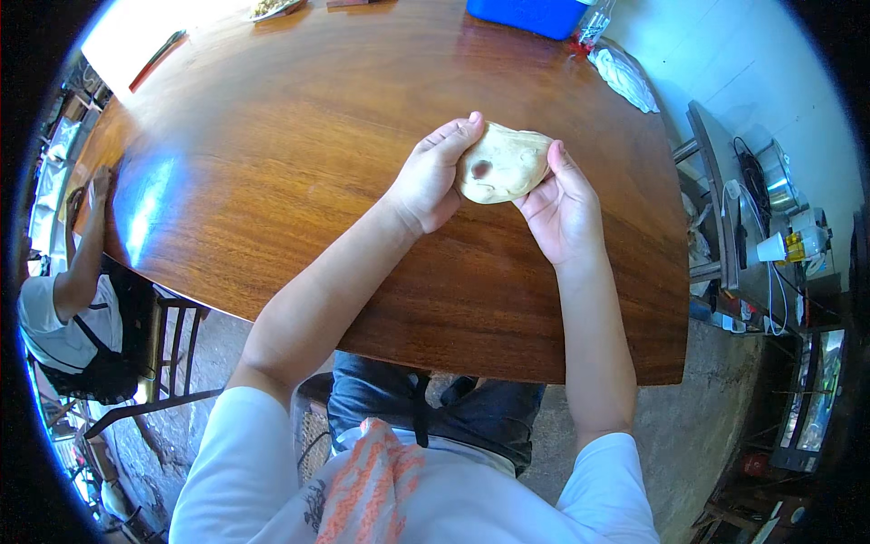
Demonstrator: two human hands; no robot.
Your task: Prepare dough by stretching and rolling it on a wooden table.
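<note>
Above the polished wooden table, a flat, pale, dough-like piece is held between my two hands. It is roughly round, with a hole or dark dent left of its middle and creases near its lower edge. My left hand grips its left side, thumb on the upper edge. At the right side, my right hand pinches its edge between thumb and fingers. The fingertips behind the piece are hidden. A striped orange and white cloth or bag hangs at my chest.
A blue plastic container, a clear bottle and a white plastic bag are at the far right. A dish of food and a long slim object lie farther back left. A person sits at the left edge, near a chair.
</note>
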